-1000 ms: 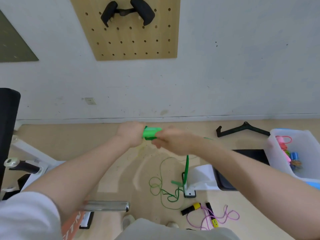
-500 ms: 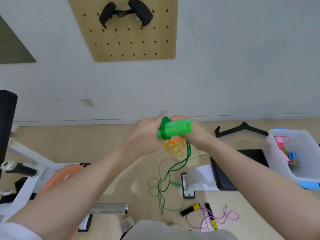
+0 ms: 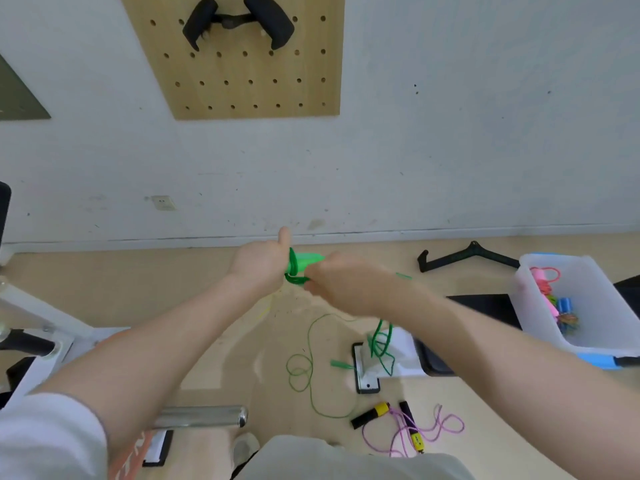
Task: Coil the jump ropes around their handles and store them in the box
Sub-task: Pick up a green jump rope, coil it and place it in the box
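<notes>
green handles (image 3: 304, 260): rope partly coiled | left grip (image 3: 259, 266), right grip (image 3: 341, 282): clasping handles

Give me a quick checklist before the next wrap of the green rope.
1. Left hand grips the green handles: ok.
2. Right hand on the green rope near the handles: ok, exact grip cannot tell.
3. Rope fully coiled: not ok, loose loops lie on the floor.
4. Trailing rope free of the white bracket: cannot tell.
5. Box open with room: ok.
6. Purple rope stored: not ok, on the floor.
</notes>
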`<state>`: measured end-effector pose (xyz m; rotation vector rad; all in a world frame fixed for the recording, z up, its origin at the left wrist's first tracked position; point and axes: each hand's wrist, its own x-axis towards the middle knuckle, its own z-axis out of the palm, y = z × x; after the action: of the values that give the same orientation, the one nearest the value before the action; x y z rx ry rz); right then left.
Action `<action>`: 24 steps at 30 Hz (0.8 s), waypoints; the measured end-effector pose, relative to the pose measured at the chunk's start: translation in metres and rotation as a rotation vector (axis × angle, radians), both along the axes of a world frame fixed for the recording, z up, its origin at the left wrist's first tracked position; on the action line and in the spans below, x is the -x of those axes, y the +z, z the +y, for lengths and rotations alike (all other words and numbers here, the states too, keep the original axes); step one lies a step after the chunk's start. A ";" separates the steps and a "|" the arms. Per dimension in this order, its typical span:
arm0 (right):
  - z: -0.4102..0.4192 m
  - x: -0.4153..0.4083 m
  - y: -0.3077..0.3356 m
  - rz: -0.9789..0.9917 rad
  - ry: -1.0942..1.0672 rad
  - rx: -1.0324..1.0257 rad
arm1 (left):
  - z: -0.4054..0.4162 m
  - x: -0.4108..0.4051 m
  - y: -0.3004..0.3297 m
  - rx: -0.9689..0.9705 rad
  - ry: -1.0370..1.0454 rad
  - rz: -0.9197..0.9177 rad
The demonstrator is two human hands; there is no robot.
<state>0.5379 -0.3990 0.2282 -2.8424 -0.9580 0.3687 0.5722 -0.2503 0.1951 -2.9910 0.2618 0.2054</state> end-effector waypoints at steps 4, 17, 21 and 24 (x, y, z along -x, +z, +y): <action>-0.026 -0.036 0.038 0.055 -0.024 -0.358 | -0.018 0.015 0.015 0.094 -0.148 0.008; -0.009 -0.014 -0.041 0.708 -0.377 -0.938 | -0.021 0.017 0.051 0.586 -0.025 0.022; -0.006 -0.005 -0.034 0.417 -0.142 -0.321 | -0.004 0.002 0.016 0.265 0.110 0.050; -0.007 -0.004 -0.010 0.321 -0.009 -0.222 | 0.005 0.004 0.000 0.130 0.071 0.172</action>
<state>0.5424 -0.4062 0.2185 -2.4882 -0.8606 0.6500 0.5679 -0.2454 0.1950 -3.1168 0.1938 0.4716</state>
